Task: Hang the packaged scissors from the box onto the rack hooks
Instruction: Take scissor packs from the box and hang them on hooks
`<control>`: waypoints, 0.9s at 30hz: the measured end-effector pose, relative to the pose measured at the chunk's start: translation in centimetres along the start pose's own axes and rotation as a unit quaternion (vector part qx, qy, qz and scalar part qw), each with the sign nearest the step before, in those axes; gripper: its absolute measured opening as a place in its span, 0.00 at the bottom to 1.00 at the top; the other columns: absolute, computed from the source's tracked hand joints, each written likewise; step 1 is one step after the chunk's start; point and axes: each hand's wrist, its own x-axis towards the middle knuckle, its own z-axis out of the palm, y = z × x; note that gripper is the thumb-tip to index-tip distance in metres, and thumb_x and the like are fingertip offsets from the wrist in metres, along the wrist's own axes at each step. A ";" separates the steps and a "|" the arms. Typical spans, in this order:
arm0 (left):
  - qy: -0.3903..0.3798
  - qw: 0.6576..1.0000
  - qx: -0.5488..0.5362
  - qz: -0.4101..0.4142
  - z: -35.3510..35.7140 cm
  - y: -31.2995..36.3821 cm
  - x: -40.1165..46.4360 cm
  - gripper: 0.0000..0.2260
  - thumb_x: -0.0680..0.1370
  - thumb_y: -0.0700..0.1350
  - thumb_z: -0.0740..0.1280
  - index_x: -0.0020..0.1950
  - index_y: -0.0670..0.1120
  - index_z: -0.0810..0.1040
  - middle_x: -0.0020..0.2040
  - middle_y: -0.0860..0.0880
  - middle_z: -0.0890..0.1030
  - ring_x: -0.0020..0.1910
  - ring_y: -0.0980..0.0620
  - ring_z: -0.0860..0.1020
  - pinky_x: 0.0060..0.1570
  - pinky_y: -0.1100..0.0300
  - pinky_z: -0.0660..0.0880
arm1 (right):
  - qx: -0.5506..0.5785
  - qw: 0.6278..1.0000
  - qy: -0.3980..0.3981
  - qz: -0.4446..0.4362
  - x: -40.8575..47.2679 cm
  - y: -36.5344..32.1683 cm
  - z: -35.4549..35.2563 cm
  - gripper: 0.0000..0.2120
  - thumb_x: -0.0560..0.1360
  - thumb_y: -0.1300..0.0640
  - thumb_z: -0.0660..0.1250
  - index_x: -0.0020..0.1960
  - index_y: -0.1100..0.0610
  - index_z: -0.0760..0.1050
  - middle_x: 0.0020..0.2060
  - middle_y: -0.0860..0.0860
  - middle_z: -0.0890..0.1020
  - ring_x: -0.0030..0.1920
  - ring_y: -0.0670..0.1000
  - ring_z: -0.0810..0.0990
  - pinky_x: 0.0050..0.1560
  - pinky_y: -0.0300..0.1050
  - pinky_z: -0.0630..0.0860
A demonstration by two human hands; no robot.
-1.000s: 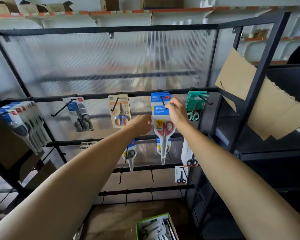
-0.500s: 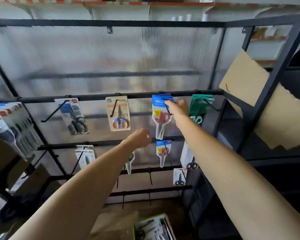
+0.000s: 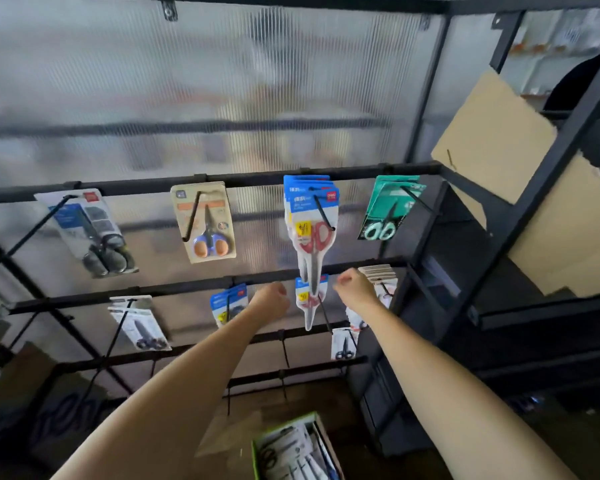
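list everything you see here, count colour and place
rack: one, black bars, across the view
red scissors: a stack, blue cards, top bar, right of centre
green scissors: a stack, teal cards, top bar, far right
orange-blue scissors: one pack, tan card, top bar
black scissors: one pack, top bar, left
box: one, green rim, packs inside, bottom centre
cardboard: brown, on the right frame
left hand: curled, empty
right hand: curled, empty

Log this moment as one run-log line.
step: between picks | red-handled scissors pack: on top-rail hook | left hand: empty, curled | right hand: empty, curled | box: packs remain
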 end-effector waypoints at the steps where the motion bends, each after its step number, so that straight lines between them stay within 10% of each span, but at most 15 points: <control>1: 0.003 1.000 -0.013 -0.007 0.6 0.0 0.4 0.11 0.76 0.43 0.65 0.58 0.46 0.77 0.55 0.44 0.80 0.51 0.47 0.78 0.53 0.57 0.75 | -0.010 1.000 -0.019 0.004 0.7 0.8 0.3 0.08 0.76 0.57 0.66 0.55 0.58 0.76 0.53 0.54 0.81 0.55 0.56 0.78 0.47 0.42 0.68; 11: 0.068 0.983 -0.110 -0.129 5.5 2.0 3.1 0.22 0.77 0.51 0.67 0.69 0.49 0.68 0.59 0.47 0.77 0.43 0.51 0.76 0.37 0.61 0.71 | -0.055 0.982 -0.175 -0.038 7.0 5.5 2.4 0.27 0.77 0.54 0.69 0.71 0.61 0.64 0.66 0.57 0.75 0.64 0.57 0.74 0.55 0.42 0.70; 15: 0.092 0.979 -0.107 -0.151 6.3 3.3 4.4 0.21 0.74 0.47 0.69 0.66 0.46 0.73 0.60 0.46 0.79 0.58 0.43 0.77 0.56 0.55 0.74 | -0.057 0.979 -0.187 -0.048 9.5 6.7 3.6 0.29 0.76 0.51 0.70 0.71 0.59 0.64 0.66 0.57 0.73 0.63 0.57 0.74 0.57 0.47 0.73; 27: 0.113 0.971 -0.108 -0.183 8.2 3.3 4.1 0.10 0.76 0.45 0.70 0.56 0.43 0.80 0.48 0.45 0.81 0.48 0.46 0.79 0.48 0.55 0.75 | -0.058 0.974 -0.207 -0.068 10.9 8.6 3.3 0.24 0.76 0.55 0.70 0.69 0.57 0.68 0.63 0.53 0.76 0.63 0.55 0.76 0.60 0.49 0.75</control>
